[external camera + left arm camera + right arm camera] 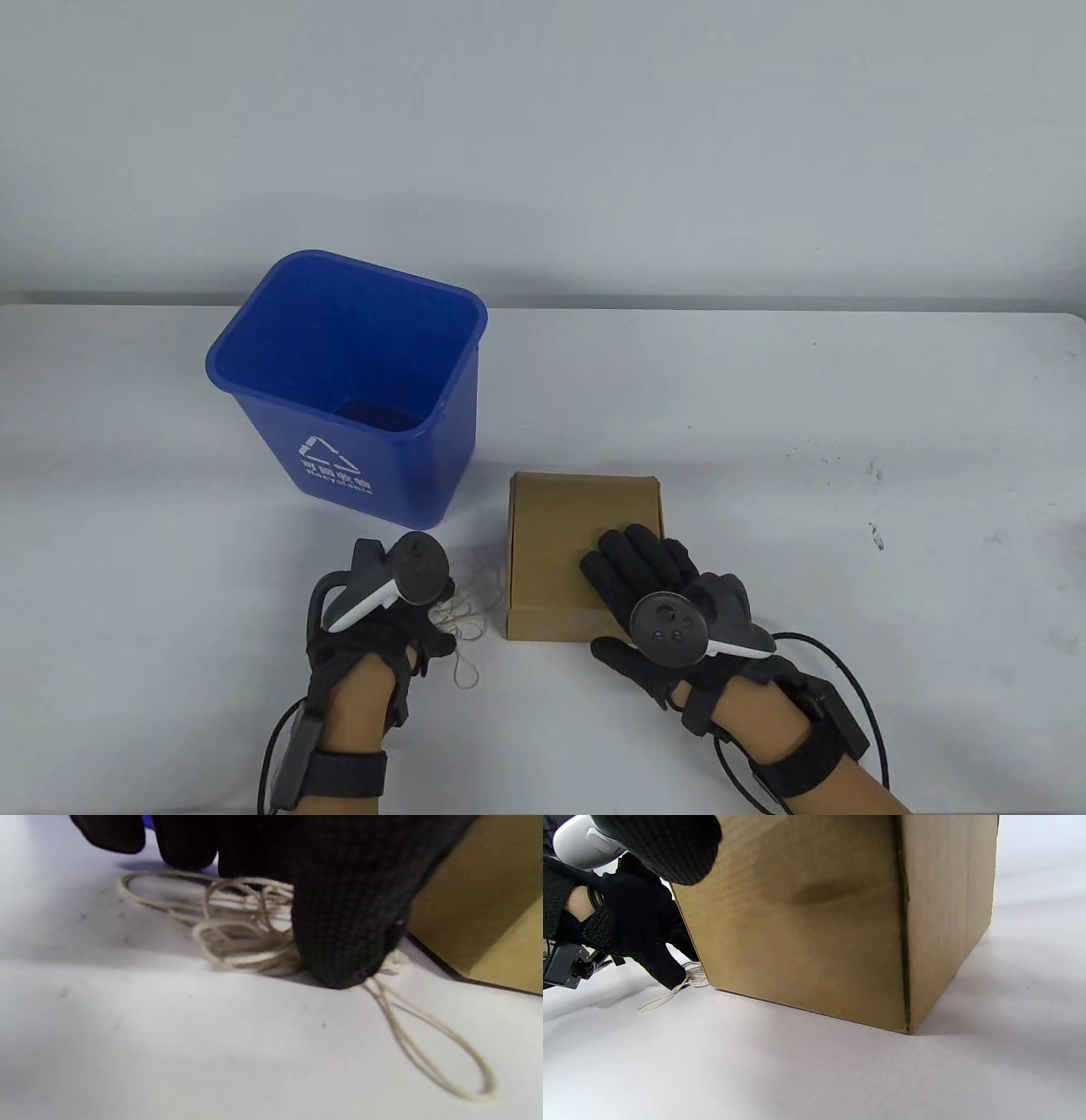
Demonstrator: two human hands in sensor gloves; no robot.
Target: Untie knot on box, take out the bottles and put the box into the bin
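This is looking like a lab or recording setup rather than a home. A plain white table (pixel 764 382) is standing against a bare pale wall (pixel 543 127), with nothing decorative showing. Both hands are wearing black sensor gloves with trackers strapped on and cables trailing from the wrists, the left hand (pixel 382 624) and the right hand (pixel 653 586) alike.

My left hand (pixel 399 624) covers part of the string (pixel 462 624), so my fingers (pixel 348 942) hide whether they pinch it. The closed box (pixel 581 552) hides its inside. My forearms are cut by the bottom edge.
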